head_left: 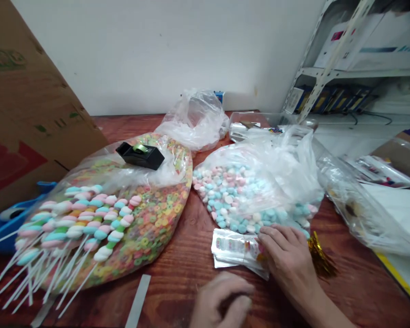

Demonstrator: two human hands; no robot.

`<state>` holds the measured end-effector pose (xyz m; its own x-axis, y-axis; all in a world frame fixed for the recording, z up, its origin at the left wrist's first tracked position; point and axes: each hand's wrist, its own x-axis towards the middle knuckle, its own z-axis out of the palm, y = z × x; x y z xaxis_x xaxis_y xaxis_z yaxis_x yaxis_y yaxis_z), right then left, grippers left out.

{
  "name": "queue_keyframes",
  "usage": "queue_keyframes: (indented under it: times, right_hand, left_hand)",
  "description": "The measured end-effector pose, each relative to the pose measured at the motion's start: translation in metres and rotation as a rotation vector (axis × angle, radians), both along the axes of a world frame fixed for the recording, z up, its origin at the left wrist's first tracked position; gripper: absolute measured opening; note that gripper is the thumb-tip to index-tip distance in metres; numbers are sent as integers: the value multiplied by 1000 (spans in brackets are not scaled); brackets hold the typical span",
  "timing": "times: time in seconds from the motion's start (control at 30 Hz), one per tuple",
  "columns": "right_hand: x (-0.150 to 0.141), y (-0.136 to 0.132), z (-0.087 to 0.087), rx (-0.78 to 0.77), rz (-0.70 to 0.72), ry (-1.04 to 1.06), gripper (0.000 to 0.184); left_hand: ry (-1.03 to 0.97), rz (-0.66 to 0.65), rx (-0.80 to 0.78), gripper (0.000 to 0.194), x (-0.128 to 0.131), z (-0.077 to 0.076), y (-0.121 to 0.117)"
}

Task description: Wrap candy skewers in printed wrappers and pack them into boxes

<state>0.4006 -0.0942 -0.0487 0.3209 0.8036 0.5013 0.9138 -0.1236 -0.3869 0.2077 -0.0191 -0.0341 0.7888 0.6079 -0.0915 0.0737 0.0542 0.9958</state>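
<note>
My right hand (289, 257) lies over the right end of a small stack of printed silver packets (234, 246), its fingers bent down on them and its thumb mostly hidden. My left hand (222, 298), blurred, hovers near the table's front edge below the packets. Its fingers are curled, with the thumb apart and nothing visible between. Behind the packets rests a clear bag of pastel marshmallows (232, 191). Gold tinsel (321, 257) lies just right of my right hand. At left, marshmallow skewers (78, 218) on white sticks lie on a big bag of coloured cereal rings (157, 218).
A black tape dispenser (141, 155) sits on the cereal bag. Strips of tape (138, 300) reach the table's front edge. A cardboard box (30, 91) and blue tray (7, 223) stand left. Behind are a crumpled plastic bag (198, 118) and clear container (259, 120); shelving (328, 73) rises right.
</note>
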Motion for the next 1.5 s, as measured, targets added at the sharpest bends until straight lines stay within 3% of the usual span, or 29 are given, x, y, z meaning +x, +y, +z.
queue_keyframes:
  times: [0.07,0.1,0.17,0.2,0.27,0.33,0.4,0.5,0.57,0.7,0.87,1.0,1.17,1.33,1.5]
  right_hand:
    - [3,-5,26,61,50,-127,33]
    - [5,-9,38,92,85,-185,33]
    - [11,-19,57,125,169,-271,23]
    - [13,-24,62,125,196,-282,19]
    - [16,-33,63,112,162,-184,30]
    - [13,-38,52,115,14,146,46]
    - [5,-38,36,109,-78,617,56]
    - [-11,-31,17,114,-16,1156,39]
    - [-20,-26,14,123,34,1256,30]
    - [-26,-22,16,44,34,1071,28]
    - [-30,-21,15,-55,12,872,42]
    - [-33,-23,15,70,-66,877,39]
    - [-34,-31,14,268,-32,606,31]
    - [-33,-27,9,235,29,370,28]
    - [-39,-22,7,145,110,492,22]
  left_hand:
    - [-108,-177,-608,30,41,4,-16]
    - [-219,-133,-855,40,57,6,-21]
    - [-349,-66,-1020,55,82,9,-26]
    - [-405,-20,-1035,56,91,10,-25]
    - [-482,65,-1045,44,100,12,-19]
    - [-521,182,-1048,27,100,11,-13]
    - [-511,299,-1006,20,95,8,-10]
    - [-445,393,-872,25,85,2,-12]
    - [-393,451,-770,29,79,-1,-15]
    - [-336,579,-622,27,70,-4,-14]
    - [-404,577,-711,28,69,-8,-8]
    - [-453,578,-906,28,68,-18,-2]
    - [-486,578,-1005,31,64,-22,5]
    - [-465,559,-901,29,64,-13,3]
    - [-412,473,-780,29,64,-7,-2]
